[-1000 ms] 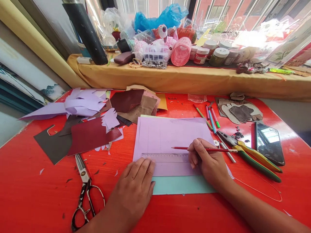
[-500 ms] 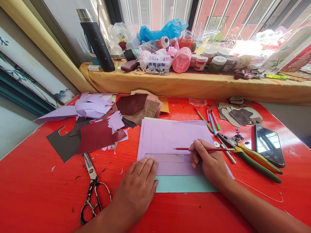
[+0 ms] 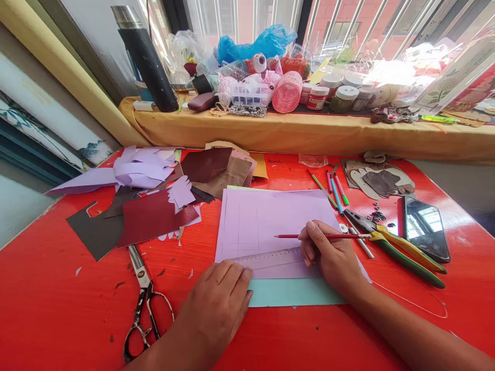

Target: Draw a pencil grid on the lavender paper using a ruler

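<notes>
My left hand (image 3: 222, 304), fingers together and curled down, grips the left end of a clear ruler (image 3: 270, 257). The ruler lies tilted across a light purple sheet of paper (image 3: 288, 214), its right end rising toward my other hand. Thin pencil lines cross on the sheet's left part, one of them now showing just above the ruler. My right hand (image 3: 328, 255) rests at the sheet's right side, closed round a red pencil (image 3: 286, 236) whose tip points left above the paper. A mint green sheet (image 3: 296, 293) sticks out under the purple one.
Scissors (image 3: 143, 288) lie left of my left hand, below leather pieces (image 3: 150, 216) and purple paper scraps (image 3: 143, 167). On the right are pliers (image 3: 394, 247), a phone (image 3: 427, 226) and several pens (image 3: 336, 193). A black flask (image 3: 149, 67) and jars (image 3: 344, 98) line the window ledge.
The ruler has slid down toward me at its left end and turned from level to tilted, uncovering a horizontal line. My left hand moved slightly down with it; the right still holds the pencil.
</notes>
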Demonstrator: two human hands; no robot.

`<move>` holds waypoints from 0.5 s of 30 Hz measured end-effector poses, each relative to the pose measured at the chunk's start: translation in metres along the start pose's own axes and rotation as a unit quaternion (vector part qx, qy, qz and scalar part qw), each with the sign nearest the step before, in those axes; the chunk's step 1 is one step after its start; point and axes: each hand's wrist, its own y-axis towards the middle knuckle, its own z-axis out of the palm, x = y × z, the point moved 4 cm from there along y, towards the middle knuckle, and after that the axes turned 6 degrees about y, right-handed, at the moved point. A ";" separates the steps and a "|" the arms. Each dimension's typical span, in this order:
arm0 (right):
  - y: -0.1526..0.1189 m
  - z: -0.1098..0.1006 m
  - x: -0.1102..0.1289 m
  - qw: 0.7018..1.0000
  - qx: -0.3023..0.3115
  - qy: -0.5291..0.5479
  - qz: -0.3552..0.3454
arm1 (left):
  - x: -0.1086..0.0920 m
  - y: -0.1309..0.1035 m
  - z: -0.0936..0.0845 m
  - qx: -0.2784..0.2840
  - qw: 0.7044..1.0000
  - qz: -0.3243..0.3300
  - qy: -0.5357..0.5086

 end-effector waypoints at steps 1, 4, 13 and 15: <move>0.000 0.000 0.000 1.000 0.001 -0.002 -0.001 | 0.000 0.000 0.000 0.003 1.000 0.004 -0.003; 0.000 -0.001 -0.001 1.000 0.005 -0.008 -0.003 | 0.001 0.001 -0.001 0.003 1.000 0.008 -0.018; 0.000 0.001 0.000 0.999 0.017 -0.031 -0.001 | 0.000 0.001 0.000 -0.034 0.999 -0.009 -0.034; 0.001 0.001 0.000 0.999 0.017 -0.032 0.002 | -0.001 0.001 0.000 -0.035 0.999 -0.009 -0.033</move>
